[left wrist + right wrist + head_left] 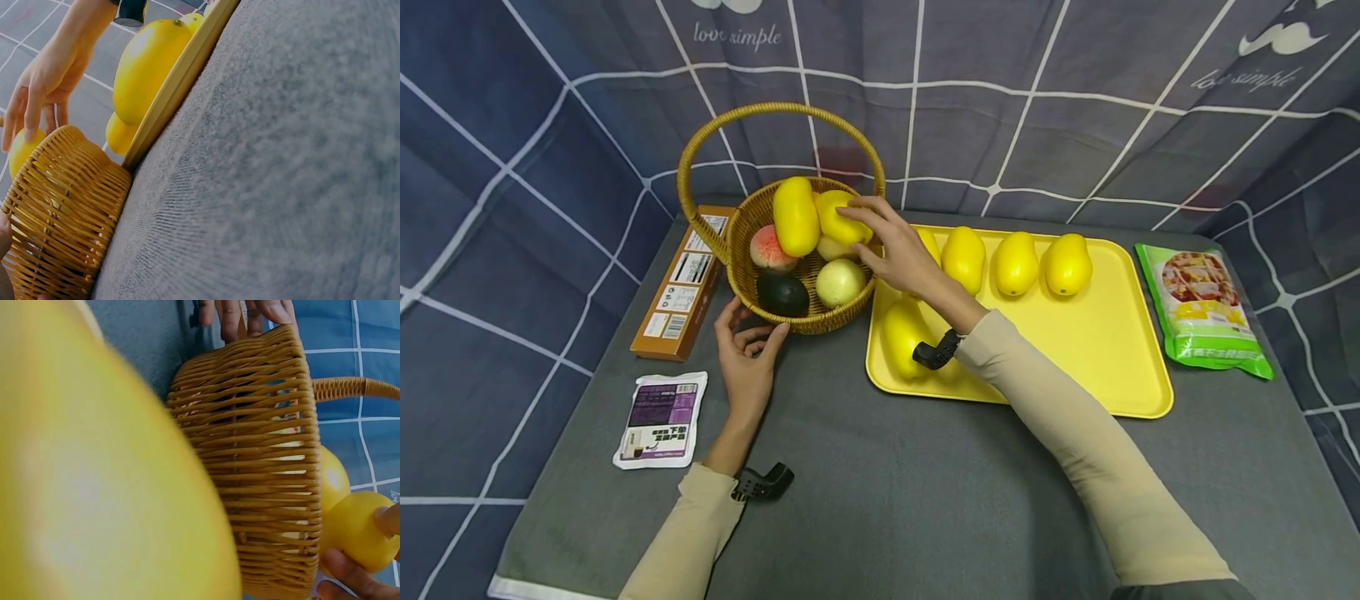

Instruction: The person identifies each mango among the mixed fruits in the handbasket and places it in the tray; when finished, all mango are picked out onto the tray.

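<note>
A wicker basket (827, 323) with a tall handle holds a yellow mango (796, 218), a peach (771, 248), a dark avocado (782, 293) and a pale green round fruit (841, 283). Over its right side, my right hand (891, 246) pinches another yellow mango (359, 528) between thumb and fingers. That mango touches the first one. My left hand (748, 358) holds the basket's near left side, thumb at the rim and curved fingers against the outer wall. Part of another pale fruit (832, 248) shows beneath the pinched mango.
Right of the basket lies a yellow tray (1097, 358) with several mangoes (1016, 264); one (904, 337) is under my right wrist. A brown box (681, 287) and a white-purple packet (661, 421) lie left. A green bag (1204, 304) sits far right.
</note>
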`<state>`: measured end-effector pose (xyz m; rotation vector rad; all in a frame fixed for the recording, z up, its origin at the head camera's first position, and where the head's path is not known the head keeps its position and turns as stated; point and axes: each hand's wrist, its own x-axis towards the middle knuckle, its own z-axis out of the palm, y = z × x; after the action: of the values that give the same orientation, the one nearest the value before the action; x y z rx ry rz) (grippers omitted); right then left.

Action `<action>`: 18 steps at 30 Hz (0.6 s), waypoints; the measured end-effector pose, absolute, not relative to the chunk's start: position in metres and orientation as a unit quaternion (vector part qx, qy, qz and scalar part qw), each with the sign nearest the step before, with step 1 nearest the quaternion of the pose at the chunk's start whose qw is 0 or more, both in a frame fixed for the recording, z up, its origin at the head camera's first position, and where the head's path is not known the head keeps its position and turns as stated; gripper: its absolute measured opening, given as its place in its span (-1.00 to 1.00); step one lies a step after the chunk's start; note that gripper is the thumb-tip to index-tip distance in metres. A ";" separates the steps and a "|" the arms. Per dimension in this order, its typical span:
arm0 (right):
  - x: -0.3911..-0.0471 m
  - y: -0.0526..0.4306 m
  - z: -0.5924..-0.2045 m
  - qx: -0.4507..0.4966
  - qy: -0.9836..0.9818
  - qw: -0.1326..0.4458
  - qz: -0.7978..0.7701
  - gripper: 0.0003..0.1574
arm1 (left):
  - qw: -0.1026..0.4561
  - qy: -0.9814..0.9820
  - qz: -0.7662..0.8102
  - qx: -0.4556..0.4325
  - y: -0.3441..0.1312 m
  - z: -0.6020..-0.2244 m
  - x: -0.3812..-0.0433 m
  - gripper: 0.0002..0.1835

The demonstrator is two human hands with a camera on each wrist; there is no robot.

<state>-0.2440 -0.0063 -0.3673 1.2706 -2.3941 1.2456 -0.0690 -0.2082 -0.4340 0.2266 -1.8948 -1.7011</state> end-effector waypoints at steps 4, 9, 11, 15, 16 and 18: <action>-0.244 -0.005 -0.370 0.422 -0.802 0.074 0.417 -0.43 | 0.286 -0.707 -0.641 0.086 -0.211 -0.440 -0.071 -0.25; -0.244 -0.006 -0.371 0.412 -0.805 0.064 0.423 -0.52 | 0.288 -0.707 -0.640 0.090 -0.217 -0.456 -0.075 -0.22; -0.244 -0.006 -0.371 0.408 -0.805 0.057 0.427 -0.55 | 0.289 -0.708 -0.638 0.091 -0.219 -0.459 -0.076 -0.22; -0.245 -0.007 -0.371 0.399 -0.809 0.047 0.429 -0.55 | 0.289 -0.709 -0.637 0.086 -0.216 -0.452 -0.074 -0.23; -0.245 -0.007 -0.371 0.398 -0.809 0.046 0.430 -0.55 | 0.289 -0.710 -0.637 0.084 -0.214 -0.448 -0.073 -0.23; -0.246 -0.007 -0.372 0.398 -0.803 0.045 0.441 -0.55 | 0.289 -0.710 -0.637 0.082 -0.211 -0.440 -0.071 -0.24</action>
<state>-0.2461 -0.0068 -0.3717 1.2162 -2.4548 1.3459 -0.0705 -0.2113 -0.4402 0.2179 -1.8960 -1.7003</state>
